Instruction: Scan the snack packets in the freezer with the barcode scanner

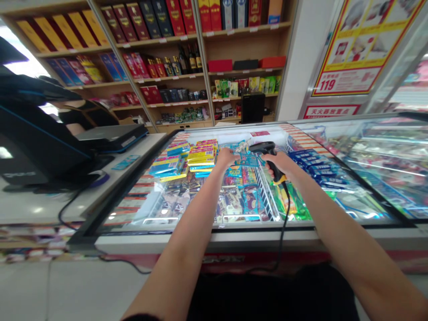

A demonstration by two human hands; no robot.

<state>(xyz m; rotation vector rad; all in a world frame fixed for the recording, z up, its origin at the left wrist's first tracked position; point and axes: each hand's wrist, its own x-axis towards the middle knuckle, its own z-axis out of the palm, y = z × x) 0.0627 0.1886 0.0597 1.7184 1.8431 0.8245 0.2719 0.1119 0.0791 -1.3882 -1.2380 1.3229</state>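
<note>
Barcode scanner (271, 157) clamped in R hand (280, 164), black cord (284, 223) hanging down past front of chest freezer (214, 235). Scanner nose points at blue ice-cream pkt (247, 159), pinched by L hand (226, 157) just beside it. Hands apart but close, both over freezer, w/ wire divider (267, 191) below R hand, stacked yellow-and-blue pkts (201, 156) left of L hand.

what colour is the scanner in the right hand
The handheld barcode scanner is black, with a yellow collar at the base of its grip; the head view shows it.

Bright, glare on freezer glass (364, 165), warped edges
</note>
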